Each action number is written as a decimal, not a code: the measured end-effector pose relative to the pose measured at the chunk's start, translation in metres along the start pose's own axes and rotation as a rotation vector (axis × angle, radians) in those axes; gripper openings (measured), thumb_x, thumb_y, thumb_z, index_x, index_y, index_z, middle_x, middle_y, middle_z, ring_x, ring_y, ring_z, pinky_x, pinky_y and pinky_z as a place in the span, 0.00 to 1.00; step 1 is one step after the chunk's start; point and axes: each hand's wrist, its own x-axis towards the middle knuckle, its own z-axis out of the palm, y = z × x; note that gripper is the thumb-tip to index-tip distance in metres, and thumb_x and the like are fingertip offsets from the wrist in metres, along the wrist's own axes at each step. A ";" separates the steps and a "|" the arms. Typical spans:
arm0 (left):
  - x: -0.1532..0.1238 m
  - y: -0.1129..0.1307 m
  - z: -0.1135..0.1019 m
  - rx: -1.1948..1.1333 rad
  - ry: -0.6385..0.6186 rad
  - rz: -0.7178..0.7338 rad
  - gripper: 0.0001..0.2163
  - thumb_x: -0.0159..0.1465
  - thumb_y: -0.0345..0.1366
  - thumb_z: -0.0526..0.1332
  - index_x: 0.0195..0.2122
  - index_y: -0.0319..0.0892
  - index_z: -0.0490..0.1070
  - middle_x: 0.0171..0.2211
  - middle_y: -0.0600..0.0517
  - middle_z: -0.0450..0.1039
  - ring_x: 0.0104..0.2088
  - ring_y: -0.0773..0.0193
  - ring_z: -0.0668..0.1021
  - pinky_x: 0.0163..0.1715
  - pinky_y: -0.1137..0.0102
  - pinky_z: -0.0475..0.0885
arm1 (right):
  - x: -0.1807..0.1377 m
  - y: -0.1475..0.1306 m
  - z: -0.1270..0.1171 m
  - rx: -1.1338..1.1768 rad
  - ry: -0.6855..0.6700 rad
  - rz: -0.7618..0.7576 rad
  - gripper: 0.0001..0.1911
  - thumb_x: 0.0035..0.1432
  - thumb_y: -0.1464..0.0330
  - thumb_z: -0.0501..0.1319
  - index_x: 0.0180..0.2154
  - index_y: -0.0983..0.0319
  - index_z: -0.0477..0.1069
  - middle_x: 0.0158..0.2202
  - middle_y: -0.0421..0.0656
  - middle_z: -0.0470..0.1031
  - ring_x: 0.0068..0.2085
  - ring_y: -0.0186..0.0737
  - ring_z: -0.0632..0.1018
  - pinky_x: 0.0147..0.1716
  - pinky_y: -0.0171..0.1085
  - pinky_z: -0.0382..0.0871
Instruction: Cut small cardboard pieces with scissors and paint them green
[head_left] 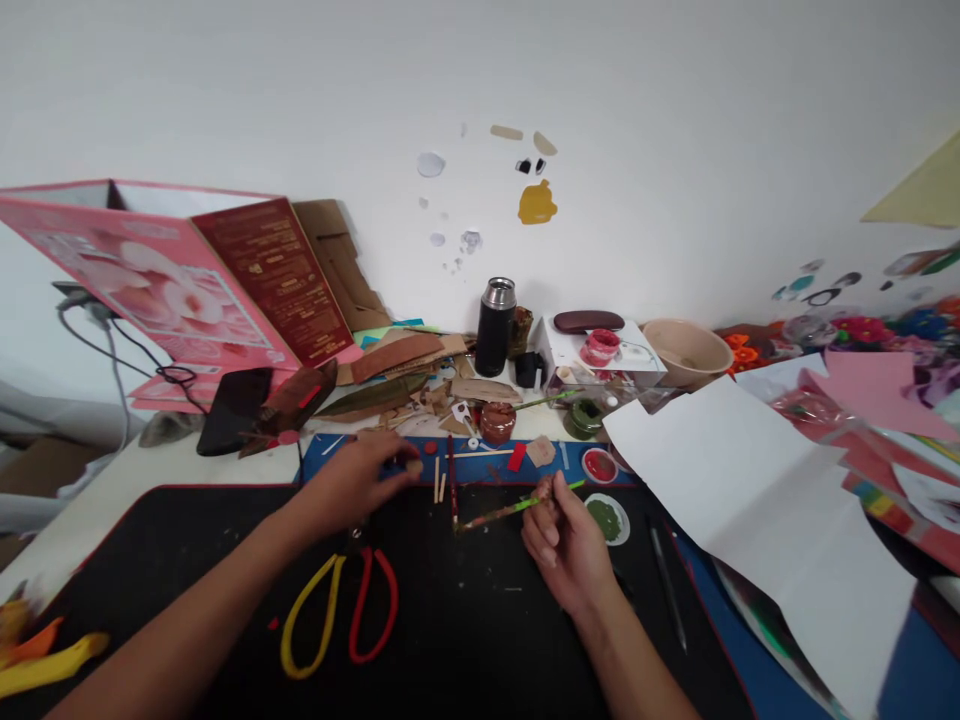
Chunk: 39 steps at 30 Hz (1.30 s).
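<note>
My left hand (361,482) reaches over the blue strip at the mat's back edge, thumb and forefinger pinched around a small tan piece (413,466). What that piece is, I cannot tell. Below this hand lie scissors (331,610) with one yellow and one red handle. My right hand (564,548) is closed on a thin green-and-brown stick (495,516) that looks like a paintbrush, its brown end pointing left. A small brown lump (545,488) shows at the same fingertips. Near that end a dark red stick (452,480) lies across the mat's edge.
Behind the hands stand a brown paint jar (498,424), a green paint jar (583,420) and a black flask (495,330). Right of my right hand are a green paint lid (604,519), a pen (667,585) and white paper (739,480). A phone (235,410) lies at left.
</note>
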 end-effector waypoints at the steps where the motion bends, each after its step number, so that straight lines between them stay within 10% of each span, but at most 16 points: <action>1: -0.005 0.009 0.005 -0.009 -0.073 0.034 0.10 0.70 0.43 0.62 0.44 0.45 0.78 0.42 0.48 0.80 0.43 0.55 0.80 0.44 0.63 0.72 | 0.000 -0.001 0.000 0.011 -0.003 0.000 0.20 0.58 0.54 0.76 0.31 0.61 0.75 0.13 0.31 0.62 0.12 0.26 0.59 0.12 0.28 0.50; 12: -0.031 0.067 0.028 0.002 -0.462 0.186 0.20 0.57 0.37 0.78 0.47 0.45 0.76 0.47 0.48 0.78 0.48 0.52 0.79 0.48 0.62 0.73 | -0.004 -0.001 0.004 0.029 0.004 0.030 0.20 0.57 0.54 0.76 0.30 0.61 0.74 0.14 0.31 0.62 0.12 0.26 0.58 0.12 0.27 0.49; 15: -0.012 0.054 0.010 -0.042 -0.400 0.211 0.19 0.61 0.44 0.75 0.52 0.48 0.76 0.47 0.49 0.78 0.47 0.54 0.79 0.46 0.64 0.73 | -0.005 -0.001 0.004 0.035 0.003 0.031 0.20 0.57 0.54 0.76 0.31 0.62 0.75 0.14 0.31 0.63 0.12 0.26 0.58 0.11 0.27 0.50; 21: 0.070 0.019 -0.002 0.242 0.137 0.184 0.11 0.70 0.36 0.61 0.52 0.42 0.74 0.49 0.42 0.77 0.53 0.48 0.77 0.57 0.55 0.70 | -0.005 -0.001 0.004 0.034 -0.003 0.027 0.21 0.57 0.53 0.76 0.31 0.62 0.74 0.13 0.31 0.63 0.12 0.26 0.59 0.11 0.27 0.50; 29: 0.128 0.014 0.023 0.362 0.170 0.169 0.07 0.63 0.29 0.61 0.42 0.40 0.75 0.43 0.40 0.77 0.49 0.45 0.77 0.53 0.55 0.71 | -0.004 -0.001 0.003 -0.016 0.014 0.007 0.22 0.58 0.52 0.75 0.32 0.62 0.73 0.14 0.31 0.63 0.13 0.26 0.59 0.12 0.27 0.50; 34: 0.101 0.016 0.000 0.351 0.282 0.078 0.05 0.66 0.33 0.59 0.40 0.42 0.74 0.40 0.42 0.78 0.46 0.47 0.78 0.48 0.57 0.72 | -0.004 -0.003 0.003 -0.011 -0.010 0.013 0.21 0.58 0.53 0.75 0.32 0.61 0.73 0.14 0.31 0.63 0.13 0.27 0.59 0.12 0.28 0.48; 39: 0.014 0.016 -0.022 0.300 0.280 0.189 0.07 0.70 0.37 0.58 0.41 0.44 0.74 0.40 0.46 0.78 0.43 0.52 0.80 0.45 0.61 0.74 | -0.007 -0.009 0.003 0.045 -0.056 0.032 0.19 0.58 0.55 0.76 0.31 0.61 0.73 0.14 0.30 0.62 0.13 0.27 0.58 0.13 0.28 0.49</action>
